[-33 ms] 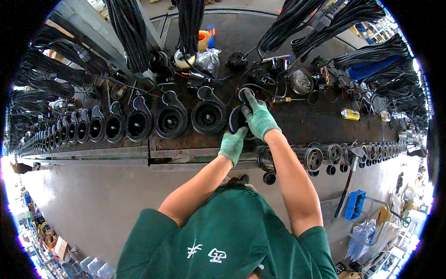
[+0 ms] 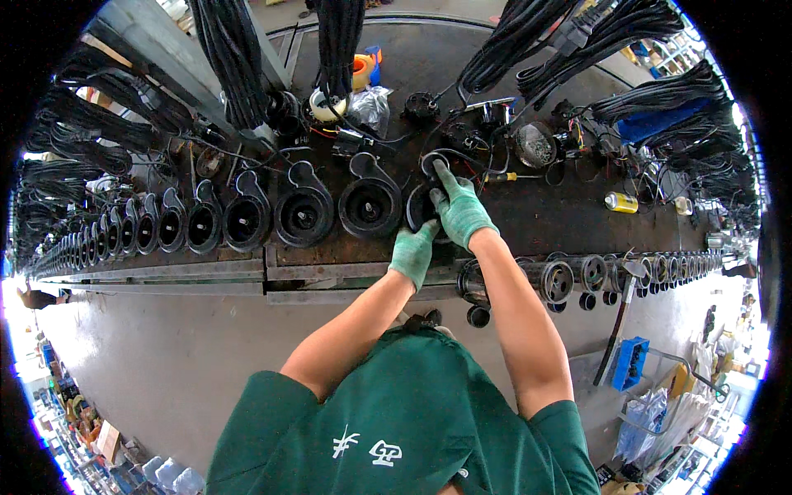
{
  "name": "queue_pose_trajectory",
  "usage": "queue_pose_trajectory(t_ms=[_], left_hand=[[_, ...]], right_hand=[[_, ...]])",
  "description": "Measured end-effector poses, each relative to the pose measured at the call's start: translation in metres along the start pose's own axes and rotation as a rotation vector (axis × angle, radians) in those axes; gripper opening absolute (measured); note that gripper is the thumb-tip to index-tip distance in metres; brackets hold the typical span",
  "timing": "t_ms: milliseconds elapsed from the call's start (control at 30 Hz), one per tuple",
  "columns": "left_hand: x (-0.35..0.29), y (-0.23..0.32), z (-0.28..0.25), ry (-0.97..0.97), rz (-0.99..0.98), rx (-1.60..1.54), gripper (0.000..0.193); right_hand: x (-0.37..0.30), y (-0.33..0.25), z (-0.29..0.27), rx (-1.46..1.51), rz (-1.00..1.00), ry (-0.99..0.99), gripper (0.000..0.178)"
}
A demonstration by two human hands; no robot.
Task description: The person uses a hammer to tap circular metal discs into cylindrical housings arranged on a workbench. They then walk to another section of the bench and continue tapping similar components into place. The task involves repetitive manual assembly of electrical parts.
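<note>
Black housings [image 2: 370,208] on dark bench [image 2: 569,227]

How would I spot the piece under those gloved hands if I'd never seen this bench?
Start with the long dark workbench and follow the row of round, loop-topped black housings along its near edge. Stop at the row's right end, at the last housing. Unlike its neighbours, it is partly covered by the gloved left hand and right hand.
</note>
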State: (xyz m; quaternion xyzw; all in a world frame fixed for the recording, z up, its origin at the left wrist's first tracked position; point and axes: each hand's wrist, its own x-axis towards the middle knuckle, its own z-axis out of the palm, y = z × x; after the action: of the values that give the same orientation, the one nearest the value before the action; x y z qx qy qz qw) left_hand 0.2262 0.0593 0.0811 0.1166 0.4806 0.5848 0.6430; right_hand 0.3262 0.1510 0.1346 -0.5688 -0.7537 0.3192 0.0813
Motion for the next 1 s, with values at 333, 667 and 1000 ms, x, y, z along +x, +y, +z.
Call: queue_pose_trajectory(t_ms=[333, 667, 1000], left_hand=[[-0.002, 0.011, 0.002, -0.021, -0.169, -0.225, 0.037], [-0.006, 0.009, 0.002, -0.023, 0.015, -0.005, 0.043], [-0.042, -0.012, -0.021, 0.187, 0.215, 0.35, 0.053]], right_hand=[[-0.012, -0.005, -0.015, 0.013, 0.034, -0.073, 0.056], [-0.09, -0.007, -0.071, 0.243, -0.04, 0.055, 0.059], [-0.271, 0.206, -0.188, 0.023, 0.319, 0.819, 0.042]])
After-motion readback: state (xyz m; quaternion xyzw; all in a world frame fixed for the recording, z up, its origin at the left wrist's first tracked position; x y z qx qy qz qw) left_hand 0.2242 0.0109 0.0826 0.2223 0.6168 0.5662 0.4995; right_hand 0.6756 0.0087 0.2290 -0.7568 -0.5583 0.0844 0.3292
